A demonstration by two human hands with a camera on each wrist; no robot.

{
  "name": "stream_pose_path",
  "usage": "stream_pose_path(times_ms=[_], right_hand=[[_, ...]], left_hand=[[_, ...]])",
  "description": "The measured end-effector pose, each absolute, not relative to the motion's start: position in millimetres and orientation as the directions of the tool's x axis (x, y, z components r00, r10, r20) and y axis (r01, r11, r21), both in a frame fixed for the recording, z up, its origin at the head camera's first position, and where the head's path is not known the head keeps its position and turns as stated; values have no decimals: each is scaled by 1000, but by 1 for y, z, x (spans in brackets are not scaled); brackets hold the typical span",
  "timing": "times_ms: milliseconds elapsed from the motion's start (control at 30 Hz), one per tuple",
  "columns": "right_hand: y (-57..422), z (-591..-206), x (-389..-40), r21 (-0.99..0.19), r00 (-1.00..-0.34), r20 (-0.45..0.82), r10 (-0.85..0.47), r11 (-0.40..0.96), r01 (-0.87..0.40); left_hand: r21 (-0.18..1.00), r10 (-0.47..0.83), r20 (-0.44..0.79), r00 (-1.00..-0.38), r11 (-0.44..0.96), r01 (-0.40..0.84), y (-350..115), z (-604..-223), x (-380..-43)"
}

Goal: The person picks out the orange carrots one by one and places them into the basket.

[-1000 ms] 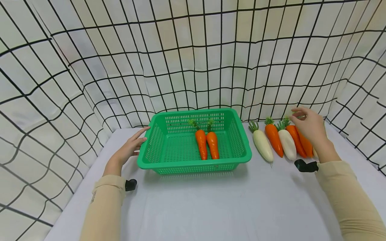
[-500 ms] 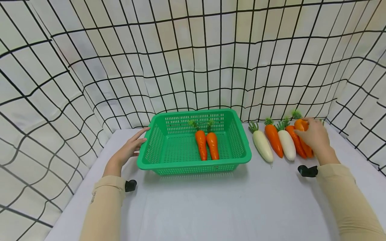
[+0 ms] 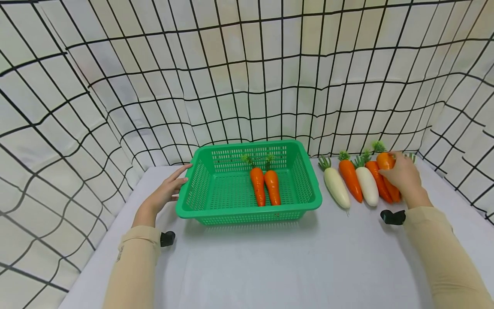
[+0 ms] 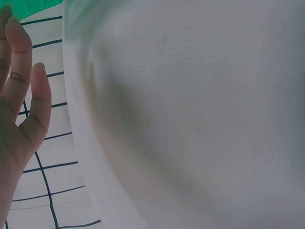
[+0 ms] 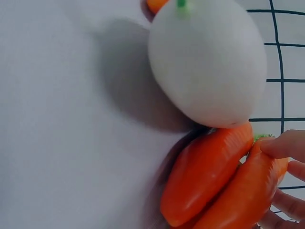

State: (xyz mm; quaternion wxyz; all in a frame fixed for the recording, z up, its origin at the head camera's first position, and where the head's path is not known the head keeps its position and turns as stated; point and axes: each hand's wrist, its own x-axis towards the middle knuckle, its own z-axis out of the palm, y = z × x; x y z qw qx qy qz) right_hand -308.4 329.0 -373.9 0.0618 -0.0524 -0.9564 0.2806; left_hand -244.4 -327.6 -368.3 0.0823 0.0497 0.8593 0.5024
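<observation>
My left hand [image 3: 166, 193] rests with extended fingers against the left rim of a green plastic basket [image 3: 248, 213]. Two carrots, a left one [image 3: 257, 186] and a right one [image 3: 272, 188], lie side by side inside it. At the right end of a vegetable row, my right hand [image 3: 406, 177] pinches the upper part of a carrot [image 3: 385, 161]. The right wrist view shows the thumb [image 5: 286, 144] on that carrot, fingers on its far side. Another carrot [image 5: 207, 174] lies against it, beside a white radish [image 5: 209, 62]. In the left wrist view my fingers [image 4: 40, 95] hold nothing.
Left of the right hand lie a long white radish [image 3: 336, 187], a carrot [image 3: 351, 181] and a shorter white radish [image 3: 368, 187]. Green leaf tips [image 3: 411, 157] show behind the hand. A black grid net [image 3: 247, 92] surrounds the white table [image 3: 270, 266].
My right hand has come down from above the row onto the rightmost visible carrot and taken hold of its upper part. The left hand and basket stay put.
</observation>
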Motion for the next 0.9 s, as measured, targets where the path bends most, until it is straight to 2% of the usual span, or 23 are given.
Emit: stream_pose_path(times_ms=[667,900], right_hand=[[301,-334,-305,-698,-985,141,102,716,-26],[281,-317,-303,-776,-988,143,56,626,-77]], left_hand=[[866,169,-85,-982,500,11,-327,-368,-244],[869,173,-79,-982,495,17,-328,-369,-245]])
